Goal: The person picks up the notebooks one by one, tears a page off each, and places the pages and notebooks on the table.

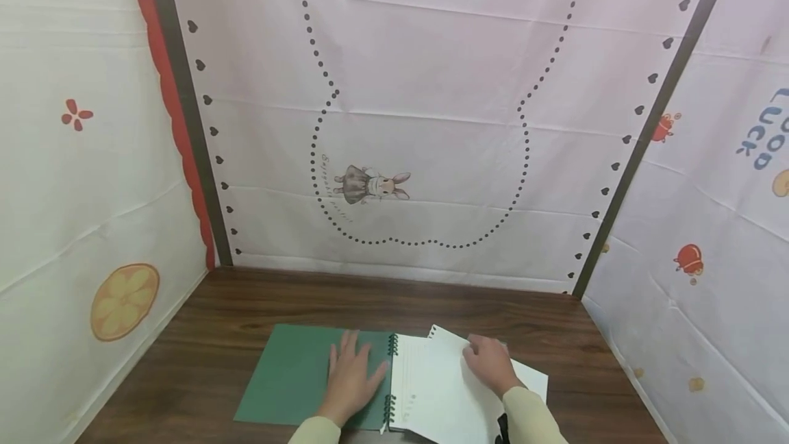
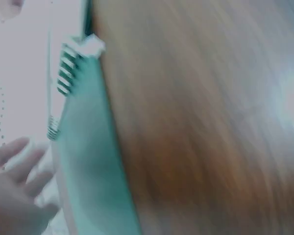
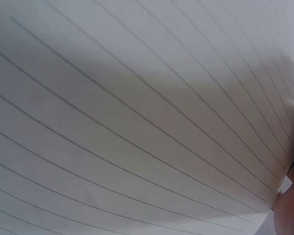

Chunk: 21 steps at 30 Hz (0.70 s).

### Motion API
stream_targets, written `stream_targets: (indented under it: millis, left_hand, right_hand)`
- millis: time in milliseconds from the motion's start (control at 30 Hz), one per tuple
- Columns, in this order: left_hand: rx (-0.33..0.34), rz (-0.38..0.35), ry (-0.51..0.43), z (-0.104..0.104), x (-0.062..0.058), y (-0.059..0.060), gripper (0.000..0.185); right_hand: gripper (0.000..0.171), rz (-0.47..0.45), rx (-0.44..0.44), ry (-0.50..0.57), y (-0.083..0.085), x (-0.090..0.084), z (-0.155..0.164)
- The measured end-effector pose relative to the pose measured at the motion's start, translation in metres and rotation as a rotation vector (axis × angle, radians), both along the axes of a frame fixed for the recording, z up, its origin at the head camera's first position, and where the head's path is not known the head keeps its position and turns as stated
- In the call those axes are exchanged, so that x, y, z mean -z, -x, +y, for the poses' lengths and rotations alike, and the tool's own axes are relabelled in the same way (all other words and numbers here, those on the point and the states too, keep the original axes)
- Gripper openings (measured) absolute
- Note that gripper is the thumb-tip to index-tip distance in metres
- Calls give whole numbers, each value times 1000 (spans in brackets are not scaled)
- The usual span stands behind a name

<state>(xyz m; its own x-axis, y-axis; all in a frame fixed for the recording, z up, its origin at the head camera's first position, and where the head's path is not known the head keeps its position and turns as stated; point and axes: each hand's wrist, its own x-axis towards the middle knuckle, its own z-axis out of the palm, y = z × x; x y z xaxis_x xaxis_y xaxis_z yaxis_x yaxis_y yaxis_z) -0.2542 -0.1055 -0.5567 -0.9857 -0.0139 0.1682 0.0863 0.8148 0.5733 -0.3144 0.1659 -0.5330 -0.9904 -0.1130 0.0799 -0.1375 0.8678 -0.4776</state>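
Head view: a spiral notebook (image 1: 345, 379) lies open at the near edge of the wooden table (image 1: 216, 334). My left hand (image 1: 351, 375) lies flat, fingers straight and spread, on the green cover (image 1: 290, 375). My right hand (image 1: 490, 362) has its fingers curled over the top edge of a lifted lined page (image 1: 444, 389), just right of the coil binding (image 1: 391, 382).

Left wrist view: blurred; green cover (image 2: 88, 161), coil (image 2: 63, 73), fingertips (image 2: 19, 156) loosely extended.

Right wrist view: lined page (image 3: 137, 122) fills the frame; grip barely visible.

Judgement: page turn under way. Next move needs the sheet carried leftward over the coil, cover held steady.
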Motion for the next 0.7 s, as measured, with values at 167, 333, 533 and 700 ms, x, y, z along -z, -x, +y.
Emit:
stream_targets:
  millis: [167, 333, 533, 700]
  left_hand:
    - [123, -138, -322, 19, -18, -5, 60]
    - [149, -182, -391, 29, -24, -10, 60]
    - [158, -100, -456, 28, -24, -14, 41]
    - [193, -75, -533, 23, -20, -16, 15]
  right_hand:
    - [32, -10, -12, 45, -5, -7, -17]
    - [31, -30, -10, 107, -8, -12, -31]
    - [22, -52, 5, 178, -9, -14, -40]
    - [31, -54, 23, 232, -13, -11, -43]
